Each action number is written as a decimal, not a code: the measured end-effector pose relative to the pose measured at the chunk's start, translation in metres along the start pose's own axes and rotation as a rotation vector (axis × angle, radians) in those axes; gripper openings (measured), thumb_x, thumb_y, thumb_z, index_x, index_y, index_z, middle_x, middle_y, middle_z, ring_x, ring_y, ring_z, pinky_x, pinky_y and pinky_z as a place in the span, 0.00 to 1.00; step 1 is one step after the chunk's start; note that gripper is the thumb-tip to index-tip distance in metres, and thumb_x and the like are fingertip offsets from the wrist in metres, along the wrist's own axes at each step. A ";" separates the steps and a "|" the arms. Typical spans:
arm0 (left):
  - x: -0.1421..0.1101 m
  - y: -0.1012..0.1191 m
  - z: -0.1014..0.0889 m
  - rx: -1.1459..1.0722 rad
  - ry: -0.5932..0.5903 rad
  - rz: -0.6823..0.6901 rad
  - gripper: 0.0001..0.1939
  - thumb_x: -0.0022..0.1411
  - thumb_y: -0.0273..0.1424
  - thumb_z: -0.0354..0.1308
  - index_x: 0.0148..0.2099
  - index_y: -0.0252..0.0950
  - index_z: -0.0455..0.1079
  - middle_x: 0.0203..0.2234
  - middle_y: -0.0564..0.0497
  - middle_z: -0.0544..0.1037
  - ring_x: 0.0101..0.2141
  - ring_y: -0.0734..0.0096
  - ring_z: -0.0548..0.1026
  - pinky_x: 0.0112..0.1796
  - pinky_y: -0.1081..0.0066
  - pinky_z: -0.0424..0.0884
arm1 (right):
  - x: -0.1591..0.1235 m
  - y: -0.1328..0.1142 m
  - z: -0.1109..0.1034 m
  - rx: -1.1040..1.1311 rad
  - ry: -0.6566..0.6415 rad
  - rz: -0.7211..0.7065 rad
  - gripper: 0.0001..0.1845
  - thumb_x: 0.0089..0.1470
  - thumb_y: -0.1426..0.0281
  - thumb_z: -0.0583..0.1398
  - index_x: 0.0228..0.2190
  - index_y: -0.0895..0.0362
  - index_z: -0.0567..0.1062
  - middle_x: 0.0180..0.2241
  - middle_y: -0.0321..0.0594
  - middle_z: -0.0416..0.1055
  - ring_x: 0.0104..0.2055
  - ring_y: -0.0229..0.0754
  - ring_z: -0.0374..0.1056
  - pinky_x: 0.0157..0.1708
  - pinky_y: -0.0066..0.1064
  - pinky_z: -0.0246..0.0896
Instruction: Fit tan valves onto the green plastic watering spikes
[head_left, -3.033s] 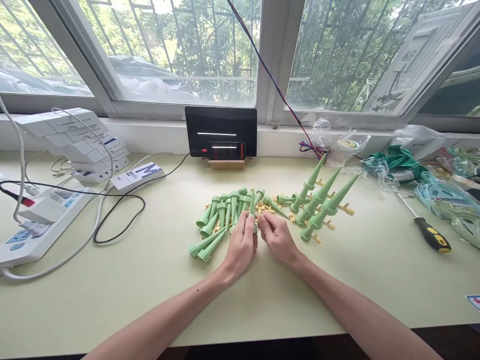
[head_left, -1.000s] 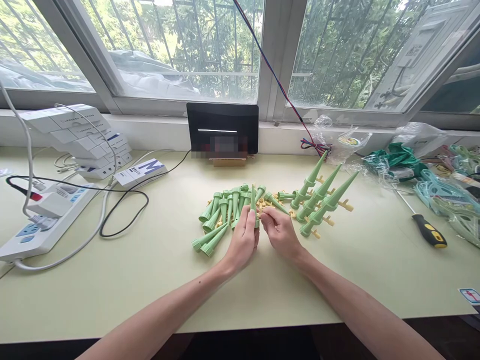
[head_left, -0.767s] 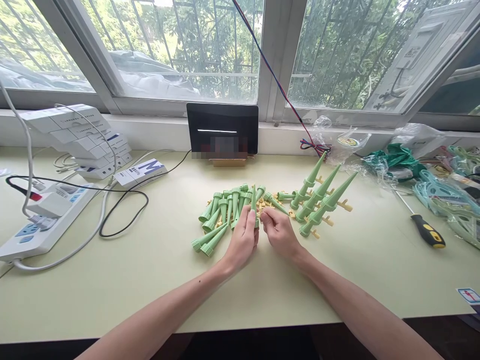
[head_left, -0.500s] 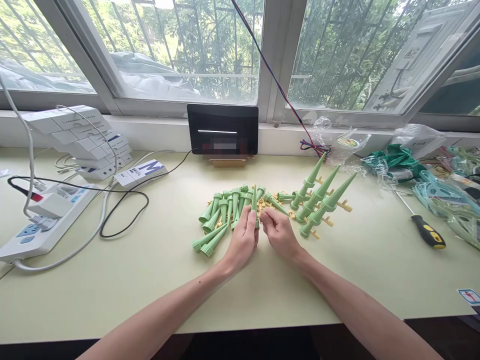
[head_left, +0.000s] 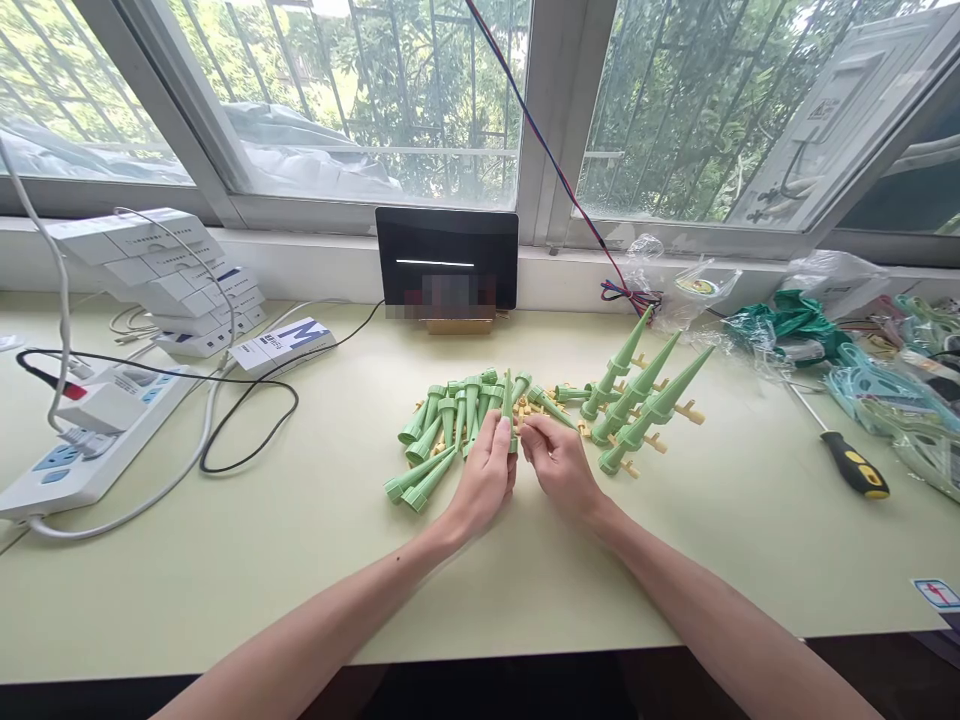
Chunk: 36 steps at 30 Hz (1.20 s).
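My left hand (head_left: 486, 475) is closed around a green plant-watering spike (head_left: 508, 400), which stands nearly upright with its tip up. Close against its right side, my right hand (head_left: 559, 462) is closed in a pinch on a small yellow valve (head_left: 522, 425), mostly hidden by the fingers. Behind and left of my hands lies a heap of loose green spikes (head_left: 448, 420), with small yellow valves (head_left: 534, 408) among them. To the right, several green spikes with yellow valves fitted (head_left: 637, 400) lie side by side, tips pointing away to the upper right.
A screwdriver (head_left: 855, 465) and plastic-wrapped items (head_left: 795, 325) lie at the right. A tablet (head_left: 450, 250) leans on a stand at the back. White boxes (head_left: 165, 275), a power strip (head_left: 97, 440) and cables (head_left: 247, 400) occupy the left. The table's front edge (head_left: 450, 660) is near me.
Both hands keep their hold on the green spike and its valve, with only slight finger movement. The view has shifted a little; the heap and the fitted spikes lie as before.
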<state>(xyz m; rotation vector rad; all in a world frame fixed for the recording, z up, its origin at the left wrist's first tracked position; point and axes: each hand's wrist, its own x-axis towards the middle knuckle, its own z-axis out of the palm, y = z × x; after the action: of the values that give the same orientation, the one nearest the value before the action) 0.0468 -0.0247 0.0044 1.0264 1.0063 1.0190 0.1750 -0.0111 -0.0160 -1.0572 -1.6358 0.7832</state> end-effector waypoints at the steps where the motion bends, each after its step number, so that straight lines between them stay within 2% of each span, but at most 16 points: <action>1: 0.001 -0.001 -0.001 -0.004 -0.012 0.004 0.19 0.65 0.51 0.50 0.38 0.42 0.55 0.18 0.62 0.51 0.16 0.81 0.49 0.15 0.78 0.47 | 0.000 0.000 0.000 0.002 0.004 0.002 0.16 0.65 0.64 0.53 0.25 0.55 0.65 0.21 0.32 0.58 0.23 0.36 0.53 0.24 0.29 0.50; 5: 0.003 -0.004 -0.004 0.005 -0.029 0.049 0.19 0.66 0.52 0.48 0.38 0.41 0.56 0.17 0.62 0.51 0.15 0.81 0.48 0.15 0.79 0.47 | 0.000 0.000 0.002 0.003 0.021 0.003 0.14 0.65 0.64 0.54 0.28 0.56 0.68 0.22 0.33 0.60 0.23 0.36 0.55 0.24 0.29 0.51; 11: 0.003 -0.006 -0.005 0.145 0.026 0.198 0.19 0.68 0.50 0.47 0.40 0.40 0.62 0.21 0.59 0.62 0.15 0.82 0.58 0.15 0.77 0.54 | -0.001 -0.003 0.004 0.064 0.056 -0.027 0.10 0.64 0.65 0.55 0.34 0.56 0.72 0.25 0.35 0.66 0.25 0.36 0.61 0.26 0.28 0.58; 17: 0.005 -0.007 -0.006 0.253 0.071 0.270 0.21 0.68 0.49 0.47 0.52 0.41 0.66 0.19 0.59 0.63 0.16 0.78 0.62 0.17 0.77 0.60 | -0.002 -0.003 0.004 0.088 0.127 -0.082 0.07 0.63 0.66 0.57 0.39 0.55 0.74 0.26 0.35 0.67 0.25 0.36 0.64 0.25 0.28 0.62; 20: 0.005 -0.007 -0.007 0.257 0.069 0.276 0.21 0.69 0.48 0.47 0.55 0.41 0.65 0.20 0.58 0.65 0.17 0.77 0.64 0.17 0.76 0.62 | -0.001 -0.005 0.004 0.098 0.138 -0.102 0.07 0.63 0.66 0.57 0.38 0.54 0.74 0.25 0.34 0.66 0.24 0.36 0.64 0.23 0.27 0.62; 25: 0.005 -0.008 -0.007 0.249 0.059 0.258 0.20 0.69 0.48 0.47 0.51 0.41 0.66 0.21 0.58 0.66 0.17 0.77 0.65 0.18 0.76 0.62 | -0.001 -0.008 0.004 0.120 0.105 -0.102 0.07 0.63 0.67 0.58 0.40 0.54 0.75 0.26 0.34 0.70 0.23 0.35 0.68 0.22 0.27 0.63; 29: 0.006 -0.010 -0.007 0.223 0.059 0.242 0.18 0.68 0.48 0.47 0.42 0.39 0.64 0.18 0.59 0.64 0.16 0.78 0.64 0.17 0.77 0.60 | -0.001 -0.009 0.004 0.110 0.103 -0.073 0.08 0.62 0.65 0.58 0.38 0.56 0.74 0.33 0.40 0.76 0.24 0.36 0.70 0.22 0.28 0.65; 31: 0.006 -0.011 -0.006 0.212 0.059 0.236 0.17 0.68 0.48 0.47 0.39 0.39 0.62 0.18 0.59 0.64 0.16 0.78 0.64 0.17 0.77 0.60 | -0.001 -0.008 0.004 0.097 0.105 -0.063 0.08 0.62 0.64 0.59 0.38 0.56 0.74 0.32 0.40 0.76 0.24 0.36 0.70 0.22 0.28 0.64; 33: 0.006 -0.012 -0.006 0.203 0.058 0.232 0.17 0.68 0.47 0.47 0.38 0.38 0.61 0.18 0.59 0.64 0.16 0.78 0.64 0.18 0.77 0.59 | -0.001 -0.008 0.003 0.092 0.103 -0.061 0.09 0.61 0.64 0.59 0.38 0.56 0.75 0.30 0.39 0.75 0.24 0.36 0.70 0.22 0.28 0.65; 36: 0.005 -0.011 -0.006 0.189 0.051 0.228 0.17 0.68 0.47 0.47 0.39 0.38 0.62 0.18 0.59 0.64 0.16 0.78 0.64 0.18 0.77 0.59 | -0.001 -0.007 0.003 0.104 0.094 -0.062 0.09 0.61 0.65 0.59 0.38 0.57 0.75 0.34 0.41 0.77 0.26 0.37 0.72 0.25 0.29 0.68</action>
<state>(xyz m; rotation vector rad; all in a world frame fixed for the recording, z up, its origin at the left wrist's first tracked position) 0.0442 -0.0206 -0.0084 1.2987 1.0592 1.1559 0.1700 -0.0148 -0.0114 -0.9511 -1.5247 0.7581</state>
